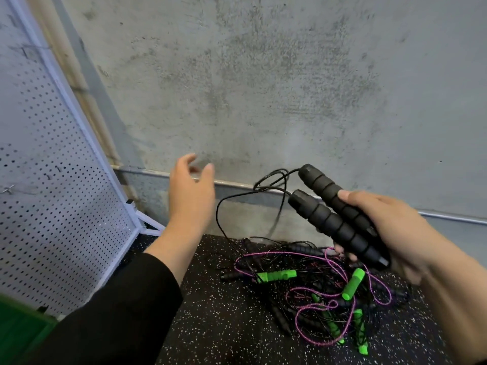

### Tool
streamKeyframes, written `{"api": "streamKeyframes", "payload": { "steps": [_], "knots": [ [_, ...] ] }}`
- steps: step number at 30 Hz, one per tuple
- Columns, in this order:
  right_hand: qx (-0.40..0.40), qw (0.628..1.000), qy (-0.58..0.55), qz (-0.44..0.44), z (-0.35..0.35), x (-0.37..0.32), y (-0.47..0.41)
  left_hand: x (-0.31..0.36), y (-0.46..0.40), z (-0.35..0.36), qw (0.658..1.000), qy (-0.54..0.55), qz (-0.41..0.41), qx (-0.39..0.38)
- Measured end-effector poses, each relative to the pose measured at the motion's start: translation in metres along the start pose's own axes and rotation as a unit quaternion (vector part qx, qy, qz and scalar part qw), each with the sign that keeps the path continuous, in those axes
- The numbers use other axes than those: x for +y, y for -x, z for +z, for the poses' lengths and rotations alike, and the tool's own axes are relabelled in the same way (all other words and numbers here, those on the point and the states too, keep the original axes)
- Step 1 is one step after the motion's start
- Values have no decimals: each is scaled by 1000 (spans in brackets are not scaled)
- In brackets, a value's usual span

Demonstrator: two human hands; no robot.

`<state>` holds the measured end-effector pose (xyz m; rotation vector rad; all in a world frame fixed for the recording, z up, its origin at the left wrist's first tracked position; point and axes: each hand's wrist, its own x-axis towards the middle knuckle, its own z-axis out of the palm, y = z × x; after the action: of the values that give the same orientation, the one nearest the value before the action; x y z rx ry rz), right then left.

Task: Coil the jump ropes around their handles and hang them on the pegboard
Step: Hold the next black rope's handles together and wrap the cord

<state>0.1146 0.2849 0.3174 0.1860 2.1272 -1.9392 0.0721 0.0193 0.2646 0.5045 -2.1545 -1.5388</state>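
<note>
Against a concrete wall [263,75], above speckled rubber floor [224,325], our right hand [390,227] grips two black handles [334,214]; left hand [191,191] hangs slack, holding nothing, beside the pegboard [52,180].

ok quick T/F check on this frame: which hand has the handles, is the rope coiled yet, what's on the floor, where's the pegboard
1. The right hand grips two black foam handles together. True.
2. The left hand pinches the black rope. False: it is open, in the air, touching nothing.
3. The black rope is coiled round the handles. False: it hangs loose toward the floor.
4. A tangled pile of ropes with green and black handles lies on the speckled floor. True.
5. The pegboard stands on the right. False: it is on the left.
</note>
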Motion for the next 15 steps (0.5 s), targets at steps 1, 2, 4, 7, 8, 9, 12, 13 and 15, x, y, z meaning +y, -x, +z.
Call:
{"api": "streamKeyframes", "payload": {
  "steps": [1, 2, 4, 7, 8, 9, 12, 13, 15],
  "knots": [
    [-11, 1000, -9, 2, 0, 1, 0, 10, 8, 1, 995, 1, 77, -56],
    [-23, 1000, -20, 4, 0, 1, 0, 16, 14, 3, 983, -4, 130, -133],
    [-54, 998, -30, 4, -2, 1, 0, 18, 26, 10, 936, -97, 200, -273],
    [-101, 994, -33, 10, -4, 0, 4, 8, 32, 19, 896, -191, 234, -326],
    [-111, 993, -40, 10, -4, 0, 5, 5, 29, 22, 909, -161, 214, -318],
    [-114, 992, -52, 10, -6, 0, 5, 4, 27, 23, 925, -120, 187, -309],
    [-105, 990, -94, 0, -9, -1, 4, 5, 22, 23, 953, 36, 95, -286],
    [-105, 989, -101, -6, -8, -2, 4, 7, 22, 22, 950, 100, 59, -289],
    [-107, 988, -111, -15, -6, -3, 3, 8, 22, 18, 929, 182, 24, -320]
  ]
}}
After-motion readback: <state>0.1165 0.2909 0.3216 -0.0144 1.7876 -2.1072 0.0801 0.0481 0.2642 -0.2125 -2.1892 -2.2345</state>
